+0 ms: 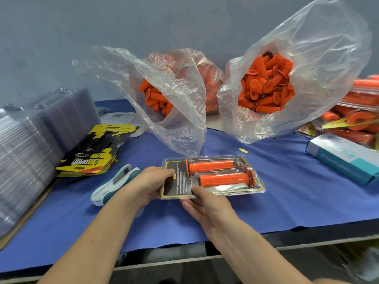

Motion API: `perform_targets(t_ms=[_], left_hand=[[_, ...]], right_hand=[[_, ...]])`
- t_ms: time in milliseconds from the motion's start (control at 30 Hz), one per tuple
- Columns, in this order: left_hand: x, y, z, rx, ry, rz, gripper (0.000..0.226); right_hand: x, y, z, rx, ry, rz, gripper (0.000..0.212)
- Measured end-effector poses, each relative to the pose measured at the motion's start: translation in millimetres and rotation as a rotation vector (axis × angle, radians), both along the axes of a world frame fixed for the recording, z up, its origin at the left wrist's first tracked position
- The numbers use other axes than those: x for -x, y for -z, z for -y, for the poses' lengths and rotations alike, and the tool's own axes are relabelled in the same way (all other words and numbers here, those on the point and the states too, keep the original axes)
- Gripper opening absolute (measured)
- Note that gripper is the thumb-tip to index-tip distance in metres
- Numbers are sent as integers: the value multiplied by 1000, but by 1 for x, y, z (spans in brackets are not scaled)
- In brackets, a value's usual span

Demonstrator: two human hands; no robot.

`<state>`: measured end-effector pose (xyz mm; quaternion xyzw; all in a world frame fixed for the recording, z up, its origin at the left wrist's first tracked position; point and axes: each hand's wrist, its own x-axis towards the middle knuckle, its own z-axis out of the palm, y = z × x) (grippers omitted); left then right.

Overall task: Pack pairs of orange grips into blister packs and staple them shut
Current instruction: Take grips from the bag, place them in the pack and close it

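Pressing a filled blister pack point(213, 177) shut over the desk point(287, 191).
The left hand point(149, 185) and right hand point(207, 203) are both pinching its card end; edges should be sitting flush before the stapler point(114, 184) comes in.

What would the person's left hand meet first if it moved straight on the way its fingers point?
The left hand grips the left end of the blister pack; straight on, it would probably meet the flange of the upper orange grip inside, though depth is unclear.
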<state>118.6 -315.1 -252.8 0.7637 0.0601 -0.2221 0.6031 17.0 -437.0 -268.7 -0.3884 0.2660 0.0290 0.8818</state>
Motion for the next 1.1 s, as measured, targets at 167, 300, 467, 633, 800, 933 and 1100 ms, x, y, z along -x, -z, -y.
perform_targets(t_ms=[167,300,467,633,800,933,1100], left_hand=[[10,-17,1,-13,49,99,18],[17,-68,15,-120,49,384,21],[33,-147,46,-463,82,778,20],[52,-190,72,-415,128,746,39],[53,-206,88,-59,258,543,40],[30,-179,95,-155,182,816,45],[37,-105,128,78,306,439,44]], right_hand=[[11,-12,7,64,-51,71,21],[30,-29,15,398,-183,169,58],[35,-20,32,1656,524,672,30],[19,-33,52,1422,411,659,60],[26,-48,83,1296,637,661,30],[32,-57,126,773,560,533,12],[33,-52,168,504,403,410,19]])
